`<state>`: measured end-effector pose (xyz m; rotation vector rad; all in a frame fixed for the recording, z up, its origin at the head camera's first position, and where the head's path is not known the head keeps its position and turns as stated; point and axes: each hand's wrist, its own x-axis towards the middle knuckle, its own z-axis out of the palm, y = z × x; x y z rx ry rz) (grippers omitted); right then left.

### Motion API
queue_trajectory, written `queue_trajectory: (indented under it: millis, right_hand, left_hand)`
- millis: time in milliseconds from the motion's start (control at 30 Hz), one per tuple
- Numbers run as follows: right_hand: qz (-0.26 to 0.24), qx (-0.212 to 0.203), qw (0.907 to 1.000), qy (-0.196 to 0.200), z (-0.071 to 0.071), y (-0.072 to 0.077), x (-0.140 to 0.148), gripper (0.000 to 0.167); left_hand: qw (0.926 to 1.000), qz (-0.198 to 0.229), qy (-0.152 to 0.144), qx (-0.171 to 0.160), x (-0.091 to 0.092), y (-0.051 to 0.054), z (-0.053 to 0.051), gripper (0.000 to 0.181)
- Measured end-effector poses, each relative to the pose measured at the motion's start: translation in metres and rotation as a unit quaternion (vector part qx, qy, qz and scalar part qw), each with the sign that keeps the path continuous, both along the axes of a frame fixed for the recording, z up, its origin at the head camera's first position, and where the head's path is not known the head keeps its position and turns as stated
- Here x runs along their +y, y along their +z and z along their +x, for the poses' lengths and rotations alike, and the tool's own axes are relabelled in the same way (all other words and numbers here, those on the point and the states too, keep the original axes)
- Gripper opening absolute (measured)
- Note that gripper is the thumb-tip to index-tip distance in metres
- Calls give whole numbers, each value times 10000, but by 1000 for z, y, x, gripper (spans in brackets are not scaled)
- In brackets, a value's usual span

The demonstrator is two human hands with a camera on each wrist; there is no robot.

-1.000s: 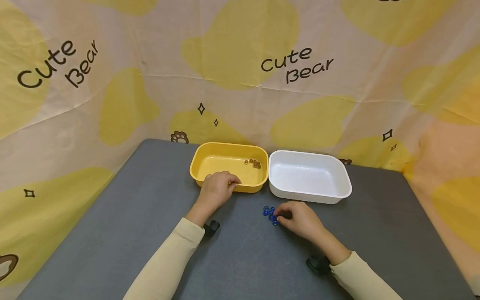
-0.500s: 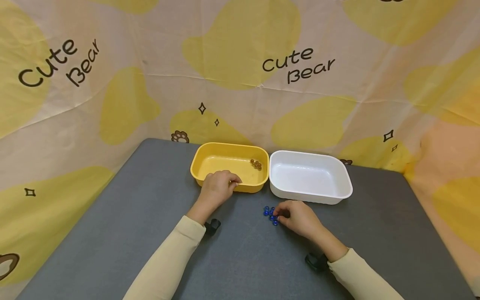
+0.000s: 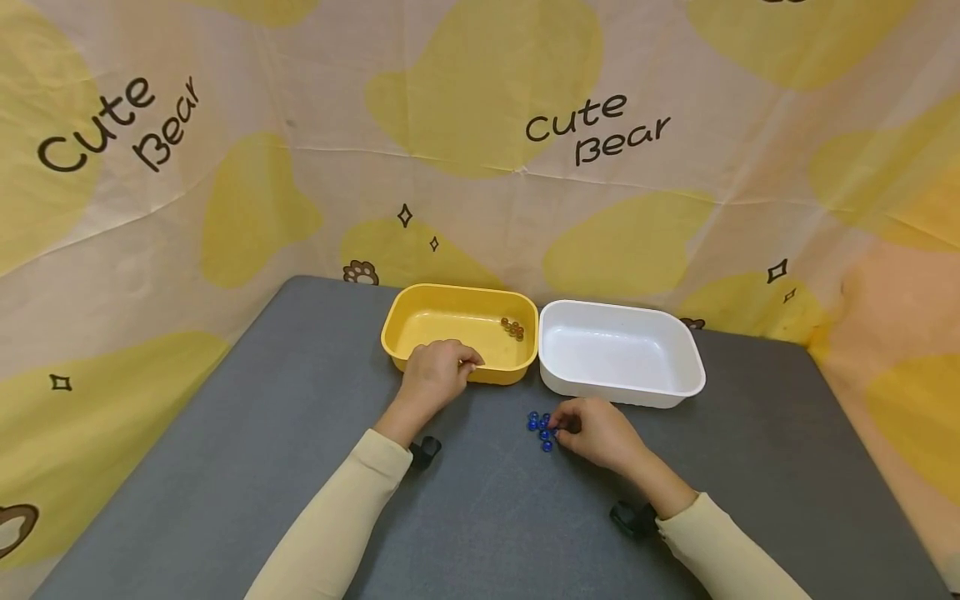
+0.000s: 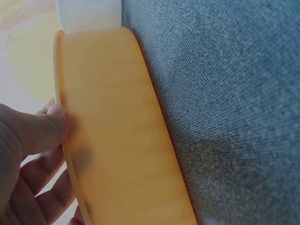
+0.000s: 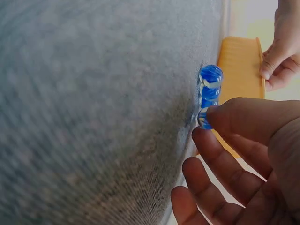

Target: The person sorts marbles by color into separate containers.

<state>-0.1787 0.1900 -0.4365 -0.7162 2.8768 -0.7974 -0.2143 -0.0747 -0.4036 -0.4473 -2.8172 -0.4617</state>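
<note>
My left hand holds the near rim of a yellow plastic tub. In the left wrist view its thumb lies on the outer wall, with the other fingers behind the rim. Several amber marbles sit together at the tub's right end. On the table, several clear-and-blue marbles form a small cluster in front of the tubs. Beside it, my right hand pinches one blue marble between thumb and index finger, low by the tabletop. Its other fingers are loosely bent.
A white plastic tub with nothing visible inside stands against the yellow one's right side. Both are at the back of the grey table, near a patterned cloth hanging behind. A dark band sits at the right wrist.
A loose amber marble has rolled right to join the others in the yellow tub. The nearest blue marble has shifted slightly left. Both hands stay almost in place.
</note>
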Motion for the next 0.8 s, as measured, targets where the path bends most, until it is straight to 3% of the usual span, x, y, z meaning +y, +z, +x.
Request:
queue_trajectory:
  millis: [467, 800]
  right_hand:
    - [-965, 120, 9952, -55, 3, 25, 16, 9]
    - [-1078, 782, 9909, -211, -4, 48, 29, 10]
  left_hand:
    - [9997, -220, 33, -45, 0, 4, 0, 12]
    - [9994, -190, 29, -290, 1, 7, 0, 12]
